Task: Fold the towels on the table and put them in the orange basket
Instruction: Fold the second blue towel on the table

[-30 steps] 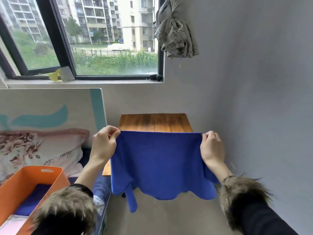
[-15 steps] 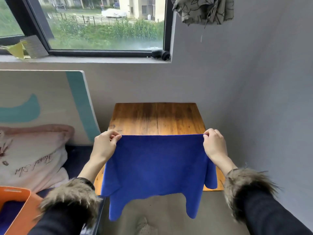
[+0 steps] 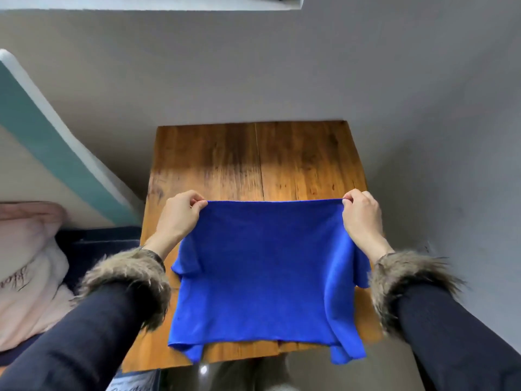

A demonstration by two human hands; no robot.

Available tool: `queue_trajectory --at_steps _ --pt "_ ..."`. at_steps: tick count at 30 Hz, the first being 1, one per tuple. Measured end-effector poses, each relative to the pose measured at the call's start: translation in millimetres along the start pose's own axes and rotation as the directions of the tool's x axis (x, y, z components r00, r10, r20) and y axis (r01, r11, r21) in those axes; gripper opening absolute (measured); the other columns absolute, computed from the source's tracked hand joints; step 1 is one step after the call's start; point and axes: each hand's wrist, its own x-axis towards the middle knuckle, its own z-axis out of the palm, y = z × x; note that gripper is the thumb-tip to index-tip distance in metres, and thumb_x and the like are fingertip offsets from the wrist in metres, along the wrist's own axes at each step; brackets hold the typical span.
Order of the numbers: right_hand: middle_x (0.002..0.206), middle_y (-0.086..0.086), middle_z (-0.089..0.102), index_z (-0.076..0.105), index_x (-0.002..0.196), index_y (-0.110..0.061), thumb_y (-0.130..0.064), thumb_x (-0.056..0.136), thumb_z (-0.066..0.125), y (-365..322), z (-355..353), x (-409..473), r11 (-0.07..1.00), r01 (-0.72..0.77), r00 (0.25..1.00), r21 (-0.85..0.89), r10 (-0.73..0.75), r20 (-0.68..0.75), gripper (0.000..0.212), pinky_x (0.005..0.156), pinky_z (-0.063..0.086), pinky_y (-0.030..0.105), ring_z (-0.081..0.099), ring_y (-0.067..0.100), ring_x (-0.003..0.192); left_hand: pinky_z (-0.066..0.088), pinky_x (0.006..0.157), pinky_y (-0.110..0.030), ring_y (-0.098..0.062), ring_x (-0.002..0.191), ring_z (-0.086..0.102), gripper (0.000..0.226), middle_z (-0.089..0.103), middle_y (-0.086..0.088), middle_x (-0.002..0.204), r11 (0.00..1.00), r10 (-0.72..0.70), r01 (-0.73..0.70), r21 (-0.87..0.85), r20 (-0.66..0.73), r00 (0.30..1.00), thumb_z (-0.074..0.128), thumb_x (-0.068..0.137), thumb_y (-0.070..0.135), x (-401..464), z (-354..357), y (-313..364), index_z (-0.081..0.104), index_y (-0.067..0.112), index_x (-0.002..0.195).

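Desk (image 3: pixel 296 159) of brown wooden planks carries the square blue microfibre towel (image 3: pixel 267 272), its near edge drooping past the desk's front. Left hand (image 3: pixel 180 218) and right hand (image 3: pixel 363 218) each pinch a far corner, top edge taut across between them.

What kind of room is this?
Probably a bedroom. A pillow lies at the left beside a leaning board, and a small wooden table stands against the wall, where both hands hold a blue towel.
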Motion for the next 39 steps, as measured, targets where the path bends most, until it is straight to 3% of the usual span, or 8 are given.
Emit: queue_trajectory --at_steps 7,10,17,23,31,34,36,39 --pt "0.11 0.017 0.055 0.06 0.104 -0.004 -0.005 0.095 0.038 -3 52 91 0.998 0.048 0.998 -0.05 -0.045 0.051 0.024 0.073 0.032 0.029 0.05 0.031 0.098 0.038 0.081 -0.027 -0.023 0.097 0.058 0.018 0.067 -0.006 0.104 0.998 0.033 -0.032 0.061 -0.016 0.999 0.051 0.092 0.014 94 40 -8 0.068 0.013 0.097" --pt "0.122 0.016 0.054 0.057 0.118 -0.005 -0.008 0.096 0.04 -10 80 114 0.987 0.129 0.99 -0.099 -0.123 0.063 0.028 0.09 0.036 0.038 0.046 0.032 0.111 0.038 0.088 -0.028 -0.026 0.105 0.057 0.024 0.063 -0.01 0.112 0.998 0.024 -0.022 0.06 -0.027 0.999 0.051 0.091 0.01 111 56 -20 0.065 0.012 0.11" --pt "0.148 0.009 0.034 0.042 0.138 -0.012 -0.024 0.097 0.043 -36 149 59 0.962 0.224 0.938 -0.159 -0.168 0.304 0.043 0.115 0.008 0.048 0.025 0.025 0.139 0.043 0.092 -0.043 -0.032 0.11 0.048 0.047 0.05 -0.013 0.118 0.988 -0.053 0.041 0.147 0.081 0.995 0.07 0.081 0.021 53 84 -86 0.051 0.009 0.121" --pt "0.158 0.002 -0.003 0.015 0.149 -0.025 -0.041 0.097 0.038 -80 193 -20 0.944 0.294 0.823 -0.151 -0.169 0.542 0.059 0.111 0.002 0.061 -0.008 0.022 0.145 0.044 0.088 -0.044 -0.025 0.116 0.036 0.072 0.047 -0.015 0.128 0.931 0.2 -0.26 0.256 0.24 0.95 0.087 0.055 0.038 -2 90 -126 0.054 0.016 0.116" --pt "0.153 0.003 -0.028 -0.009 0.147 -0.036 -0.063 0.089 0.038 -99 222 -50 0.905 0.286 0.787 -0.316 -0.034 0.616 0.08 0.102 0.007 0.072 -0.024 0.03 0.141 0.042 0.074 -0.032 -0.024 0.098 0.054 0.012 0.059 -0.008 0.103 0.893 0.402 -0.416 0.173 0.107 0.909 0.059 0.087 0.021 1 77 -156 0.062 0.01 0.086" --pt "0.153 0.002 -0.029 -0.01 0.147 -0.037 -0.065 0.088 0.038 -100 220 -49 0.896 0.286 0.785 -0.339 -0.017 0.619 0.081 0.102 0.009 0.073 -0.024 0.029 0.141 0.042 0.071 -0.024 -0.011 0.08 0.056 0.011 0.063 -0.003 0.087 0.978 0.155 -0.153 -0.138 0.005 0.988 0.052 0.091 0.016 15 59 -159 0.062 0.01 0.09" --pt "0.153 0.003 -0.029 -0.011 0.147 -0.037 -0.065 0.088 0.037 -101 220 -49 0.887 0.29 0.785 -0.36 -0.005 0.62 0.081 0.102 0.011 0.072 -0.024 0.029 0.141 0.045 0.064 -0.021 -0.007 0.065 0.056 0.006 0.065 -0.004 0.079 0.945 -0.078 0.05 -0.323 -0.074 0.994 0.057 0.09 0.009 32 39 -161 0.062 0.013 0.089" --pt "0.153 0.002 -0.029 -0.011 0.146 -0.037 -0.067 0.087 0.036 -103 218 -50 0.876 0.296 0.784 -0.382 0.006 0.621 0.081 0.102 0.012 0.071 -0.023 0.029 0.141 0.041 0.067 -0.021 -0.014 0.066 0.057 0.006 0.065 -0.005 0.08 0.945 -0.169 0.112 -0.307 -0.166 0.971 0.059 0.089 0.01 69 5 -166 0.065 0.009 0.092"
